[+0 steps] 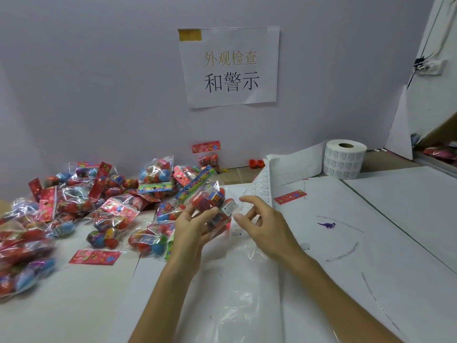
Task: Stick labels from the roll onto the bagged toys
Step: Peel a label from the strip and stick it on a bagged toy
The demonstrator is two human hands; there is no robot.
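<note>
Label [230,207] sits on the bagged toy [209,199] at frame centre, gripped in my left hand [191,226]. Right hand [262,224] hovers just beside, fingers loosely spread, empty. Best press it flat from one edge, smoothing the crinkly film. Roll [345,158] stands upper right.

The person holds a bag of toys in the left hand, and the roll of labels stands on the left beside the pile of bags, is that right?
Not quite. The left hand does hold a bag of toys, but the roll of labels stands at the back right, apart from the pile of bags on the left. The head view shows it.
</note>
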